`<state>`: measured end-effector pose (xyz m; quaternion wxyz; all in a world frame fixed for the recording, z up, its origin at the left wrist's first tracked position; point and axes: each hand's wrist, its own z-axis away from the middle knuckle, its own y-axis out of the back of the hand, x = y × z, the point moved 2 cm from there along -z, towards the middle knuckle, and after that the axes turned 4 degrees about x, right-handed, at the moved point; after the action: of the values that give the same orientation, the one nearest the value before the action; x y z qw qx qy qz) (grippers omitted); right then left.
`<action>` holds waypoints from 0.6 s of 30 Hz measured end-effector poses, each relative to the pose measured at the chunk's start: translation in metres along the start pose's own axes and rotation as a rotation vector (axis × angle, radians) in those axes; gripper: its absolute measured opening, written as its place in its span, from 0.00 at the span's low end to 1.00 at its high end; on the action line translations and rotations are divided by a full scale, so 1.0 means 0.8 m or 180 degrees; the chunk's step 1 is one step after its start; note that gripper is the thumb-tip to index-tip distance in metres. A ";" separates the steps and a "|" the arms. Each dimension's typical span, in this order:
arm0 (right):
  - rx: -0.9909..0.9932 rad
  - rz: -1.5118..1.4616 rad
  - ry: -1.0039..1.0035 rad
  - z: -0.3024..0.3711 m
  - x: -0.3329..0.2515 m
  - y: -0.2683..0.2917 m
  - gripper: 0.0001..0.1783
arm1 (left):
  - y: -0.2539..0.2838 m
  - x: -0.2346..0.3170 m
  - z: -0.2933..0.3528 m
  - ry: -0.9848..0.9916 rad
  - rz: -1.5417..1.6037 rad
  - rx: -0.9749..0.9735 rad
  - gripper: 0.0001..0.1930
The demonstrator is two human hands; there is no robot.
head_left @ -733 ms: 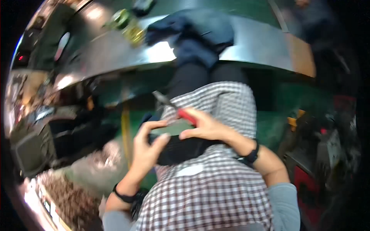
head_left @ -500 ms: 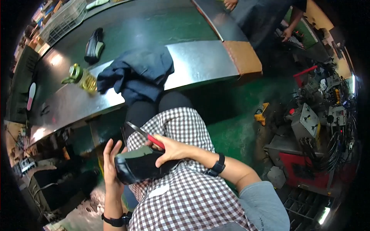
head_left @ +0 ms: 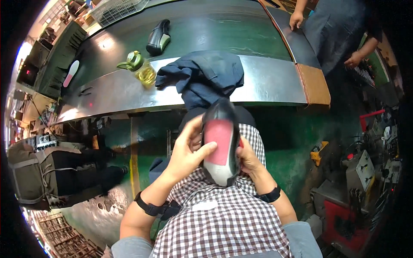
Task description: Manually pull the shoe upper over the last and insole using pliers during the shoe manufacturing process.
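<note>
A black shoe is held upright over my lap, toe end away from me, its pink and white insole facing me. My left hand grips its left side, thumb lying on the insole and fingers curled behind. On the opposite side my right hand holds the shoe near the heel. A bit of red handle shows between the right thumb and the shoe; the knife's blade is hidden. Below lies my checked apron.
Ahead is a metal-edged bench with a dark blue cloth, a green-lidded bottle, another black shoe and a pink and white insole. A co-worker's hand is at far right. Machinery stands right.
The shoe has turned from lying sideways to upright, its insole now facing me. My left hand has closed on it. The knife blade, seen before, is now hidden; my view has shifted left.
</note>
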<state>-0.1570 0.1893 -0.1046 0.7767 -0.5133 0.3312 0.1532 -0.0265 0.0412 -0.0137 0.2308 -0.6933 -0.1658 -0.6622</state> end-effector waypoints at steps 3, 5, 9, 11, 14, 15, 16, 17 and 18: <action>0.0187 -0.0124 0.0189 0.007 -0.040 0.007 0.56 | -0.017 0.009 -0.024 -0.0046 -0.0096 -0.0068 0.31; 0.0256 0.0055 0.0384 0.008 -0.072 0.016 0.57 | -0.030 0.030 -0.047 -0.0101 -0.0251 -0.0304 0.30; 0.0913 0.0989 0.1269 0.013 -0.147 0.060 0.50 | -0.071 0.121 -0.070 -0.1606 -0.0928 -0.0581 0.25; 0.1662 0.1034 0.1389 0.011 -0.189 0.098 0.37 | -0.076 0.172 -0.046 -0.1624 -0.1644 -0.1533 0.20; 0.2196 0.0992 0.1546 -0.007 -0.258 0.164 0.30 | -0.116 0.197 -0.031 -0.2180 -0.0687 -0.1527 0.21; 0.2373 0.1020 0.1610 -0.016 -0.282 0.189 0.29 | -0.121 0.198 -0.036 -0.2593 -0.0249 -0.1329 0.22; 0.2367 0.1078 0.1816 -0.027 -0.305 0.213 0.25 | -0.120 0.198 -0.043 -0.2959 -0.0704 -0.1154 0.18; 0.2595 0.1399 0.2095 -0.036 -0.327 0.239 0.22 | -0.119 0.201 -0.050 -0.3124 -0.0917 -0.1081 0.17; 0.3155 0.1593 0.2010 -0.045 -0.347 0.268 0.23 | -0.118 0.203 -0.058 -0.3289 -0.1125 -0.0998 0.16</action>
<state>-0.4975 0.2763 -0.0763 0.7277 -0.0206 0.6856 -0.0001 -0.1047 0.0831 0.1584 -0.1004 -0.9150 -0.2704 -0.2822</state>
